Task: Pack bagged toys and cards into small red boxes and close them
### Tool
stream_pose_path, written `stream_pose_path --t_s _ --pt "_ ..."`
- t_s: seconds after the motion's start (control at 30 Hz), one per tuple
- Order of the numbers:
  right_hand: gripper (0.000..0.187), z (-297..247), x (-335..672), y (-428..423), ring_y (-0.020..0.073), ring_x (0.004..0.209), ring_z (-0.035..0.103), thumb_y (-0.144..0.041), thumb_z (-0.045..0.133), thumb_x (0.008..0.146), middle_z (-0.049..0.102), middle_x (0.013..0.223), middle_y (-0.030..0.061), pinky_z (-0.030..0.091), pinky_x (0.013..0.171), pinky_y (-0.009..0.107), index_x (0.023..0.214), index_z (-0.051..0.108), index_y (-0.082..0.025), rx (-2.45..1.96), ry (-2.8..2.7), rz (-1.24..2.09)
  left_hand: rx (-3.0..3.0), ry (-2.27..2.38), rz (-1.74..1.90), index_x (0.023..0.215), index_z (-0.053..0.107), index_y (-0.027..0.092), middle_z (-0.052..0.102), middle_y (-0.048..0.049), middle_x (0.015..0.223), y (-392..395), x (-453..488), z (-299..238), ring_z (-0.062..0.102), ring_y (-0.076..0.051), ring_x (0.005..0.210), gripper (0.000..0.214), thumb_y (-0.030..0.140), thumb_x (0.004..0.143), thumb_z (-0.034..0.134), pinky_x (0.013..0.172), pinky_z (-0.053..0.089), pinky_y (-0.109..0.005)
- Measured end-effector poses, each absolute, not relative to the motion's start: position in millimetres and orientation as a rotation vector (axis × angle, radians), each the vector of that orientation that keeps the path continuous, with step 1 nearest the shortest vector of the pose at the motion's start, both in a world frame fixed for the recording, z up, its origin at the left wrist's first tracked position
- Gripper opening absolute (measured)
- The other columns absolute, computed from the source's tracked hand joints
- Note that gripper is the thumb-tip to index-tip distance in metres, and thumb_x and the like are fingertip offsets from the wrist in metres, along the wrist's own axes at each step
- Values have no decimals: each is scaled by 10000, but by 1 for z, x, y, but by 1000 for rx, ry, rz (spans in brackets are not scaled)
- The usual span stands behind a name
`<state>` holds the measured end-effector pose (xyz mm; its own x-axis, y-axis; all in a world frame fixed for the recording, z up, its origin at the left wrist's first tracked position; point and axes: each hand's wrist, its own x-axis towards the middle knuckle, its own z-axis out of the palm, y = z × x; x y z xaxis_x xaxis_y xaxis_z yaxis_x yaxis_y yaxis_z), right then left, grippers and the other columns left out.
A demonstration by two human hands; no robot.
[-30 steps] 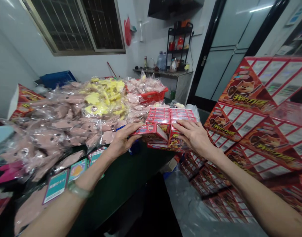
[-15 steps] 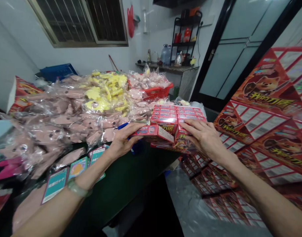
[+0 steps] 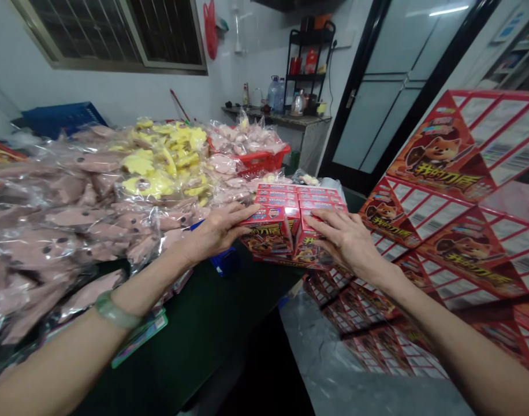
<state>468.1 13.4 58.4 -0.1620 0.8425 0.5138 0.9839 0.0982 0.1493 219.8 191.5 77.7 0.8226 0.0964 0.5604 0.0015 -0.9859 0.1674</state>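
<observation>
Two rows of small red printed boxes [image 3: 319, 196] stand pressed together on the dark green table [image 3: 204, 323]. At the near left corner, my left hand [image 3: 216, 232] grips one red box [image 3: 268, 231] by its left side, thumb low and fingers on top. That box stands upright at the front of the left row, with a slight gap to the right row. My right hand [image 3: 346, 236] is closed over the front right box, fingers across its top and front. A blue object [image 3: 224, 261] lies partly hidden beside my left hand.
Bagged pink plush toys [image 3: 65, 225] and yellow ones [image 3: 160, 156] heap over the left of the table. A red basket [image 3: 260, 162] holds more bags. Stacked red display boxes [image 3: 450, 156] rise at the right. Cards [image 3: 141, 338] lie under my left forearm.
The box in my left hand has gone from tilted and sticking out to upright against the left row. My right hand keeps its hold on the right row. The view has shifted slightly.
</observation>
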Motion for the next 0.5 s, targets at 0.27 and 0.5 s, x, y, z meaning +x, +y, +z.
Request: stream_pose_path --t_s 0.27,0.5 --pt "363 65 465 13 256 1026 521 -231 485 886 573 1194 115 370 745 368 1249 510 -219 -1831 -2138 -686 2880 54 752 1315 457 221 625 -77 990 201 234 88 604 -198 906 462 179 857 505 777 495 -332" --pt "347 65 466 15 255 1017 524 -242 497 885 584 1179 120 371 738 361 1228 531 -213 -1827 -2157 -734 3055 42 650 1266 482 205 614 -72 1002 192 250 96 588 -188 895 409 177 858 481 767 470 -299"
